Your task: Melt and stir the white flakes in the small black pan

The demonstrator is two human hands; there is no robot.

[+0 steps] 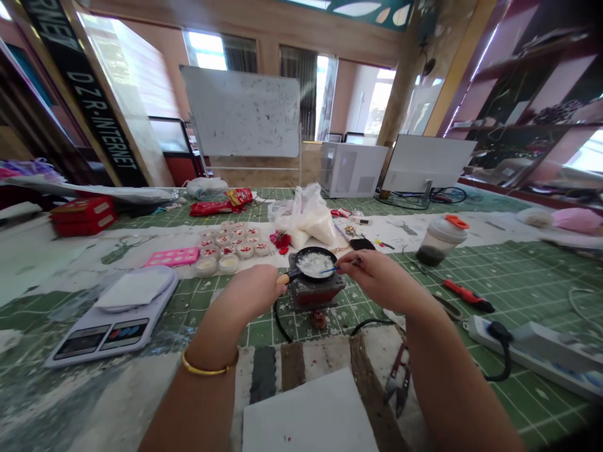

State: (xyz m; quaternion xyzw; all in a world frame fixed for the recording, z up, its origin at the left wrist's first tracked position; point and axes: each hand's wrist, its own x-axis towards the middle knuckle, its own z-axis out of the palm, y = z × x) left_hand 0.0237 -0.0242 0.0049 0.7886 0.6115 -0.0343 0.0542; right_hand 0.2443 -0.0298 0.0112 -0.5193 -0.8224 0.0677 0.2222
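A small black pan [315, 263] of white flakes sits on a little red and black burner [315, 290] on the green cutting mat. My left hand [257, 290] is closed round the pan's wooden handle at its left. My right hand [374, 275] pinches a thin blue stick [330, 270] whose tip reaches into the white flakes.
A kitchen scale [113, 311] stands at the left. Behind the pan are several small filled cups [230, 248], a pink mould [173, 256] and a bag of white flakes [308, 221]. To the right are a lidded jar [440, 238], a red-handled tool [467, 295], a power strip [532, 345] and snips [398, 380].
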